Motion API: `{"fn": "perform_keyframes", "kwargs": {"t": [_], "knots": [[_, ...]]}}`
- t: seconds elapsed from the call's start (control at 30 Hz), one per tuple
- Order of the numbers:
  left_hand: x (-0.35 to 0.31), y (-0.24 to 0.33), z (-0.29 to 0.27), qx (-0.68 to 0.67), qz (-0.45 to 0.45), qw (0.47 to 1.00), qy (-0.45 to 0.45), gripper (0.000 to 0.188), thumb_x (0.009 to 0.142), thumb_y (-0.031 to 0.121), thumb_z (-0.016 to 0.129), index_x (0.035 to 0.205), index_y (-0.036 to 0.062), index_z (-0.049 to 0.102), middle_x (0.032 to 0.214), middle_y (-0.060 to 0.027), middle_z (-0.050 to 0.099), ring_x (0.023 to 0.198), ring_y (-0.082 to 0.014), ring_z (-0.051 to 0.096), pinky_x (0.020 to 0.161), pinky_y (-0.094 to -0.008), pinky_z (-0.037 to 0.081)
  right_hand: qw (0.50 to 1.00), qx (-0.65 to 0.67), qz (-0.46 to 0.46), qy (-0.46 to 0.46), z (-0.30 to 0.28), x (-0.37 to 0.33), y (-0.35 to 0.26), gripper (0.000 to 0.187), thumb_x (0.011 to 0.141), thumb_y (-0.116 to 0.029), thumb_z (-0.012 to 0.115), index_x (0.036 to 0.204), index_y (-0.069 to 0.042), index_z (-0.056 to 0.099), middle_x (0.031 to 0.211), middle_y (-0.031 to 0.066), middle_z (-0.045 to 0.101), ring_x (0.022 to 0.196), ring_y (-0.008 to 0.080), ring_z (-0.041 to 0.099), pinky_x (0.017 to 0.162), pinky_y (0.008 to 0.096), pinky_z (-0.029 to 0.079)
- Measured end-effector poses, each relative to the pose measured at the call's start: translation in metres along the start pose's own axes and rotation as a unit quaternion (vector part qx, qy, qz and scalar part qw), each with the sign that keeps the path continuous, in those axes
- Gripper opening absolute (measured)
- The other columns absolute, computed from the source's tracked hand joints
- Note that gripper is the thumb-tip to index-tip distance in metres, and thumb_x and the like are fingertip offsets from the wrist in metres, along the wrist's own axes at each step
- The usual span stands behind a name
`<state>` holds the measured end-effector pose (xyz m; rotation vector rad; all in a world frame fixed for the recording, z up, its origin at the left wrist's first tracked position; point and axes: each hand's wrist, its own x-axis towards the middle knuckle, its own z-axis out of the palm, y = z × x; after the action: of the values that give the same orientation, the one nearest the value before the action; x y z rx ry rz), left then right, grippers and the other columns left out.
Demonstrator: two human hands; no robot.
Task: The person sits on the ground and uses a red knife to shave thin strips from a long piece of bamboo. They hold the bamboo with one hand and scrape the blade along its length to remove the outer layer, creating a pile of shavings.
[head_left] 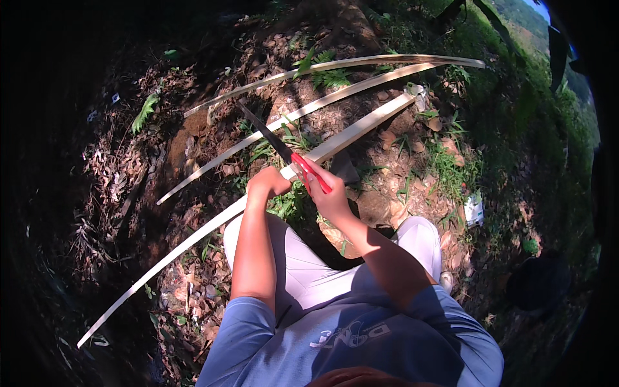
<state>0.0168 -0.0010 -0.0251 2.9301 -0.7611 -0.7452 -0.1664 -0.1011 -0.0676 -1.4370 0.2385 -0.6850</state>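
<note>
A long pale wooden strip (174,253) runs slantwise from the lower left to the upper right, past my knees. My left hand (267,184) is closed around it near its middle. My right hand (330,197) grips the red handle of a hand saw (276,141). The saw lies across the strip just beyond my left hand, its dark blade pointing away to the upper left. I cannot tell from here how far the teeth are into the wood.
Farther off, two more wooden strips, a middle one (348,91) and a far one (271,79), lie on leaf-covered ground. A tree trunk (351,22) stands beyond them. A white scrap (474,210) lies at right, near a dark round object (538,282).
</note>
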Motion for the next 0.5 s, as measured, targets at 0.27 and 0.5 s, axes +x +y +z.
{"fn": "perform_keyframes", "kwargs": {"t": [0.27,0.5], "knots": [[-0.008,0.003,0.003,-0.029,-0.006,0.999,-0.04,0.047,0.076,0.025,0.068,0.112,-0.0031,0.08,0.12,-0.0215,0.08,0.111,-0.0381,0.078,0.098,-0.0434,0.059,0.979,-0.109,0.175,-0.006,-0.111,-0.176,-0.051,0.046,0.112,-0.015,0.059,0.154,0.004,0.058,0.109,0.0087,0.075,0.088,0.0085,0.065,0.082,0.0262,0.054],[-0.012,0.004,0.001,-0.066,-0.017,0.996,-0.05,0.047,0.072,0.021,0.068,0.111,0.0005,0.082,0.118,-0.0196,0.081,0.109,-0.0356,0.079,0.094,-0.046,0.061,0.979,-0.124,0.157,0.027,-0.15,-0.244,-0.103,0.064,0.109,-0.035,0.065,0.152,0.011,0.056,0.107,0.0078,0.071,0.084,0.0106,0.064,0.076,0.0277,0.051]]}}
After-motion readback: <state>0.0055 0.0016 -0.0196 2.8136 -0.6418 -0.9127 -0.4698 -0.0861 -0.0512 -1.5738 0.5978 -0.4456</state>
